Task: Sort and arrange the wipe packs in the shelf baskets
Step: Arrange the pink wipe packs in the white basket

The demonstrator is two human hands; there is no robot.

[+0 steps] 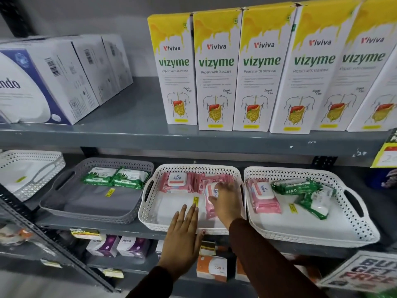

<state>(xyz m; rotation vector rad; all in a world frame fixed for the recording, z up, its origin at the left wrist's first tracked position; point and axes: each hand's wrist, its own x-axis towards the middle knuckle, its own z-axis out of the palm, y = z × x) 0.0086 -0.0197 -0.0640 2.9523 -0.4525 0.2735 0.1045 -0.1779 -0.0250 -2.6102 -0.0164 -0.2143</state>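
A pink wipe pack (211,197) is being touched by the right hand (226,201) inside the middle white basket (148,214). The fingers (223,187) of that hand are being held a little apart and bent down over the pack's white lid. The pack is being covered from above, but whether it is being gripped cannot be told. The pack is lying on the right side of this basket, just beside a second pink pack (177,182) at the back.

The left hand (182,235) is being held flat over the front rim of the same basket. Its fingers (189,214) are being kept straight and close together, pointing into the basket, and nothing is being held by them. The fingertips are being rested near a small yellow sticker (195,202) on the basket floor.

In the grey basket (90,211) on the left, two green wipe packs (116,179) are lying side by side at the back. In the right white basket (354,222), another pink pack (263,195) and a few green packs (305,192) are lying mixed together.

Tall white and yellow boxes (216,69) are standing in a row on the shelf above.
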